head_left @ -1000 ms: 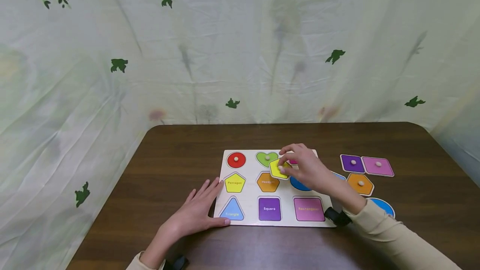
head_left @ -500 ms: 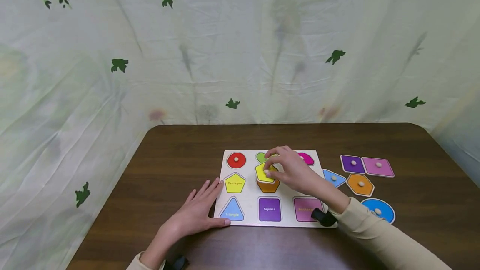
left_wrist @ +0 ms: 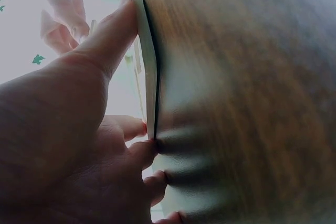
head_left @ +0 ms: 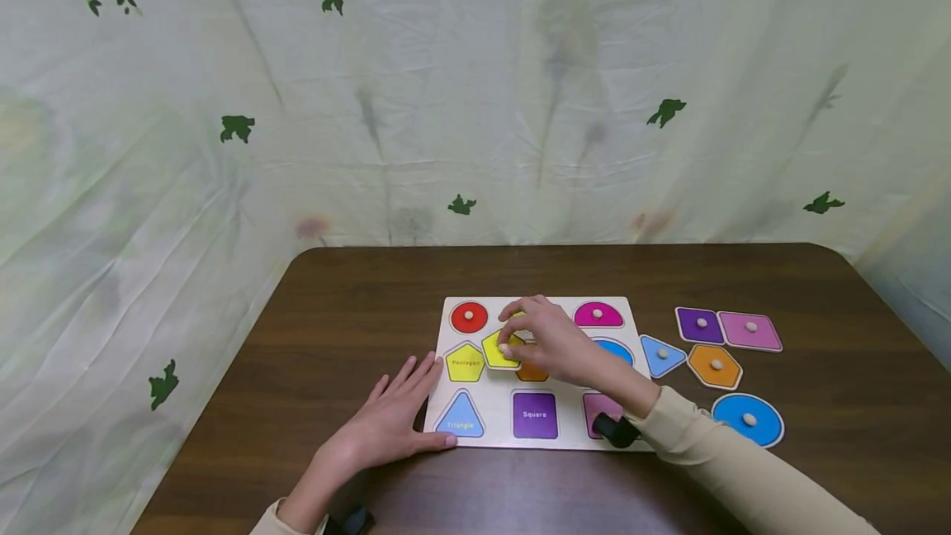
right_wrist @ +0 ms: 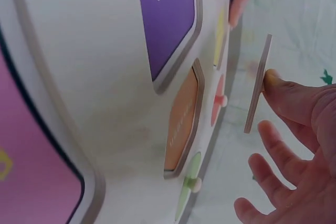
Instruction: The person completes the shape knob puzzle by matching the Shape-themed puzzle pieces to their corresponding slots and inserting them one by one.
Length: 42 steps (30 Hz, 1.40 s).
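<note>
A yellow pentagon puzzle piece (head_left: 498,352) is pinched by its knob in my right hand (head_left: 550,341). In the right wrist view the piece (right_wrist: 258,85) shows edge-on, raised off the white puzzle board (head_left: 496,419). It hovers between the printed pentagon recess (head_left: 465,363) and the orange hexagon recess (head_left: 532,372), which it and the hand partly cover. My left hand (head_left: 394,415) lies with fingers spread at the board's left edge, the thumb on its lower left corner. The left wrist view shows the thumb (left_wrist: 113,35) against the board's edge, other fingertips touching the table.
A red circle (head_left: 469,318) and a magenta half circle (head_left: 598,314) sit in the board. To its right lie loose pieces: a blue triangle (head_left: 661,356), purple square (head_left: 698,324), pink rectangle (head_left: 750,331), orange hexagon (head_left: 715,366) and blue oval (head_left: 747,420). A patterned curtain (head_left: 475,89) hangs behind.
My right hand has carried the yellow pentagon leftward across the board, from near the heart past the hexagon recess to beside the pentagon recess. My left hand has stayed in place.
</note>
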Each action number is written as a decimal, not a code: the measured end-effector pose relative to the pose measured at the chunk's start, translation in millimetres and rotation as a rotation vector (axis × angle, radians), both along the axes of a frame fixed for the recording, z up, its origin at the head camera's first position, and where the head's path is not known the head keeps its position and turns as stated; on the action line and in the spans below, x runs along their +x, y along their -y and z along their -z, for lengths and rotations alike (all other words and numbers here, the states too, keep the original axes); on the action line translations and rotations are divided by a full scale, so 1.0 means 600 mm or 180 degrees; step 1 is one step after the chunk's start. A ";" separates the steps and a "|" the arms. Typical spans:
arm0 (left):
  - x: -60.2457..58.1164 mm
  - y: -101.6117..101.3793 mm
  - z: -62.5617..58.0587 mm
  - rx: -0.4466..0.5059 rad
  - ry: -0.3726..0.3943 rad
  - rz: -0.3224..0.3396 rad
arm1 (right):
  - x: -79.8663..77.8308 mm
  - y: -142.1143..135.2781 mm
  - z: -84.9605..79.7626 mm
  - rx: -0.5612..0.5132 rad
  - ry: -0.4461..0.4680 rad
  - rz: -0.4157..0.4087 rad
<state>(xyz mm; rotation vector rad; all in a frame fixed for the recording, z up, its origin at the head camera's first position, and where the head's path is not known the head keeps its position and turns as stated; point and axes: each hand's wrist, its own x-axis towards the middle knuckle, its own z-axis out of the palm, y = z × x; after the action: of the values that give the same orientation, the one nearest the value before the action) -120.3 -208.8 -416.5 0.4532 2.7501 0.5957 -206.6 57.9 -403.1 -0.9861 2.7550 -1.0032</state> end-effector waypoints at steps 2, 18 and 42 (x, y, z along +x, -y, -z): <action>0.000 0.000 0.000 0.0001 -0.0009 0.0004 | 0.000 0.006 0.002 0.0026 -0.0024 -0.0054; 0.000 0.000 0.002 0.0000 -0.0063 0.0024 | -0.007 0.062 0.008 0.0456 -0.0279 -0.0273; 0.001 0.001 0.001 0.0045 -0.0082 0.0033 | -0.019 0.106 0.019 0.0766 -0.0253 -0.0266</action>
<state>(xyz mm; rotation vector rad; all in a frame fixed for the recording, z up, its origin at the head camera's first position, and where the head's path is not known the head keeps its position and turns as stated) -119.7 -209.6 -417.3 0.4816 2.7678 0.6114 -218.1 -5.9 -414.4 -1.1115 2.7846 -0.6155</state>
